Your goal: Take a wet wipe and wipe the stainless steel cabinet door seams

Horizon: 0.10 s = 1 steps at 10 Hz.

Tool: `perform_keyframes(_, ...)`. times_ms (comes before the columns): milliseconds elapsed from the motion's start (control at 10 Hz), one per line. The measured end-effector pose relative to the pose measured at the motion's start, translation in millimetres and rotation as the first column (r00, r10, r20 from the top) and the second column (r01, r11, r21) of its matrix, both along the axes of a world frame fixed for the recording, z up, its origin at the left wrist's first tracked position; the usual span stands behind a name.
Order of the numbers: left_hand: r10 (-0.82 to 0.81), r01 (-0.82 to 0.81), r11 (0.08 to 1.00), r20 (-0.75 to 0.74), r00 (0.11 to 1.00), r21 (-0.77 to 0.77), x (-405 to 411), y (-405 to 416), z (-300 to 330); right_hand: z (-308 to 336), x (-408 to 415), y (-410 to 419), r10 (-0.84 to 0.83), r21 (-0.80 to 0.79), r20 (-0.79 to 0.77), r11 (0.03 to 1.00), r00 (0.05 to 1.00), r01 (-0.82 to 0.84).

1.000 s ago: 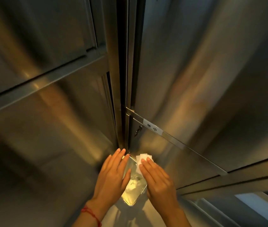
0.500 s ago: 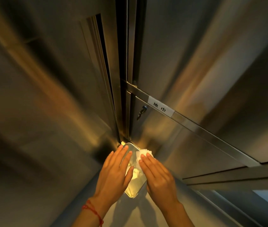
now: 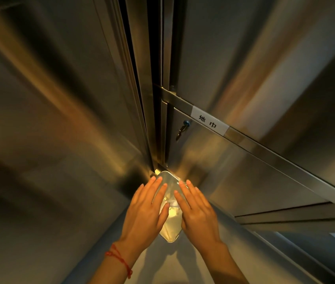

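Note:
A shiny wet wipe pack (image 3: 170,229) lies on the steel ledge at the foot of the cabinet corner. My left hand (image 3: 146,210) lies over its left side with straight fingers. My right hand (image 3: 198,212) lies over its right side, fingers also straight and reaching past the pack's far end. A small white bit of wipe (image 3: 172,203) shows between the two hands; the rest is hidden. The dark vertical door seam (image 3: 158,119) rises straight above the pack between the steel cabinet doors (image 3: 213,48).
A key (image 3: 182,131) hangs in a lock on the lower right door, under a horizontal rail with a white label (image 3: 208,121). Steel panels close in on the left (image 3: 49,119) and right. A red string circles my left wrist (image 3: 119,260).
The white wipe that stuck out beyond my right fingertips is now almost fully covered. Both hands have slid a little forward over the pack, and the view has shifted along the cabinet.

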<state>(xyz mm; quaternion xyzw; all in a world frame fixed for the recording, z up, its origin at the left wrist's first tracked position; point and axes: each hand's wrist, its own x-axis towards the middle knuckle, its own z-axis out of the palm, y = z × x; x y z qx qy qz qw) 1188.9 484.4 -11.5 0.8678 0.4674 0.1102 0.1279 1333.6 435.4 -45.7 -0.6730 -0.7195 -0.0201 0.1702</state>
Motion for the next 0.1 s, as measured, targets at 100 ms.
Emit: perform_keyframes(100,-0.010,0.010,1.000,0.024,1.000,0.008,1.8,-0.5,-3.4,-0.1,-3.8,0.4,-0.024,0.015,0.004,1.000,1.000,0.024)
